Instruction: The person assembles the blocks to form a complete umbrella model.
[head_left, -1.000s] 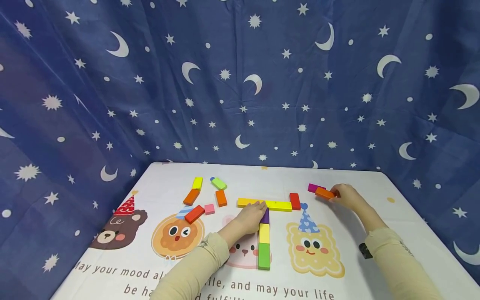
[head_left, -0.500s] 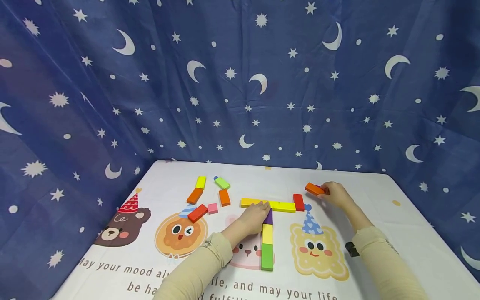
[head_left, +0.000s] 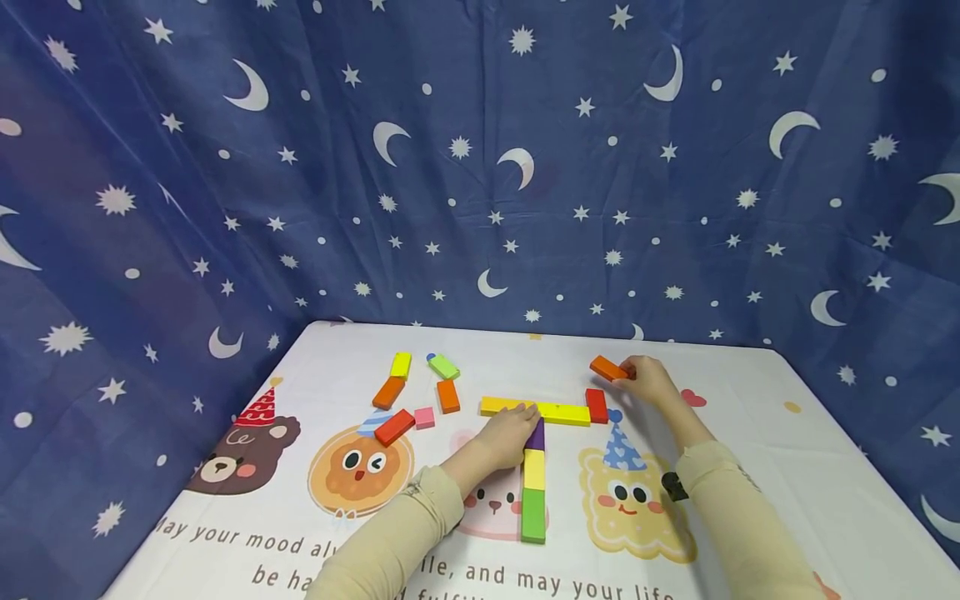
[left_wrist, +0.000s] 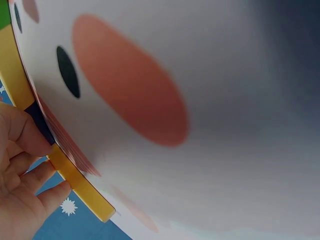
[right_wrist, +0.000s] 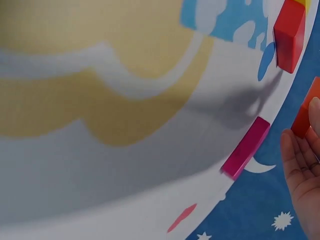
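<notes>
Head view: the left hand [head_left: 504,437], fingers loosely extended, touches a yellow block row [head_left: 564,414]; farther right, the right hand [head_left: 649,382] pinches an orange block [head_left: 606,367], leftward of its fingertips, over a cartoon-print white tablecloth [head_left: 750,400]; starry blue curtain [head_left: 420,183] behind.

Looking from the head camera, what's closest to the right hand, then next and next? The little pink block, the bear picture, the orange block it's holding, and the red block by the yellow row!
1. Orange block: held in the right hand.
2. Red block: at the yellow row's right end.
3. Pink block: over to the left.
4. Bear picture: farthest left.
</notes>
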